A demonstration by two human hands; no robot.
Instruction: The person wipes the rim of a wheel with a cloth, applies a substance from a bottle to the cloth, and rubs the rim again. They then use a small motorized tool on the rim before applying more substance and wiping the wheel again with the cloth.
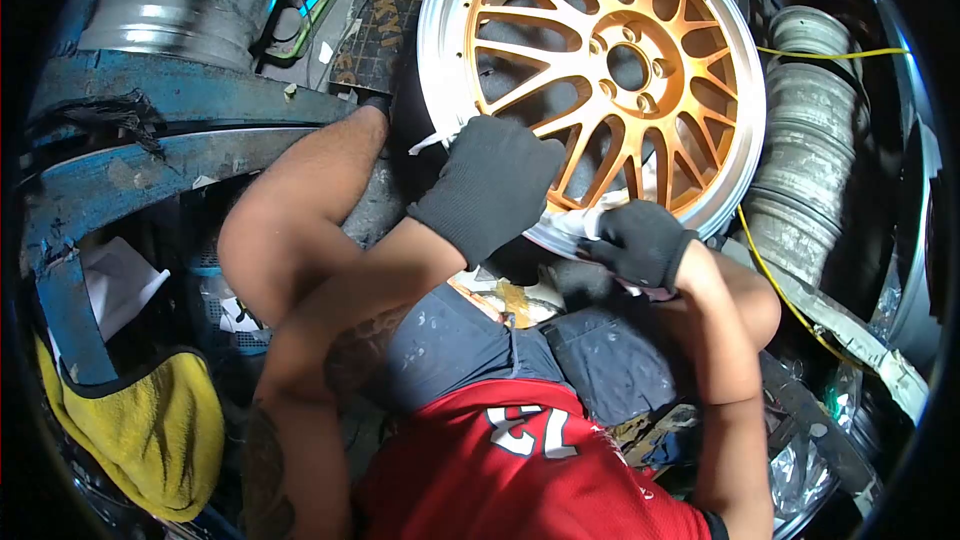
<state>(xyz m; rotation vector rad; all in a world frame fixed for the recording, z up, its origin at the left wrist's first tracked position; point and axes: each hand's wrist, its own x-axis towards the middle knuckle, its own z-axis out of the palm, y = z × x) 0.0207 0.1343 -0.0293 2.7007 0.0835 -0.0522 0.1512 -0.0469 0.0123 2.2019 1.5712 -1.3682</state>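
Note:
A wheel rim (590, 70) with gold mesh spokes and a polished silver lip stands tilted between my knees. My left hand (490, 185), in a dark knit glove, is closed in a fist at the rim's lower left edge. A thin white piece of cloth or paper (437, 143) sticks out beside its fingers. Also gloved, my right hand (645, 243) is closed at the lower lip of the rim. It pinches a crumpled white cloth (580, 222) against the lip. Both sets of fingertips are partly hidden.
A blue metal frame (190, 90) runs along the left, with a yellow towel (150, 435) hanging from it. A large silver metal barrel (185, 5) lies at upper left. Several stacked grey wheel barrels (805, 140) stand right, near a yellow cable (785, 290).

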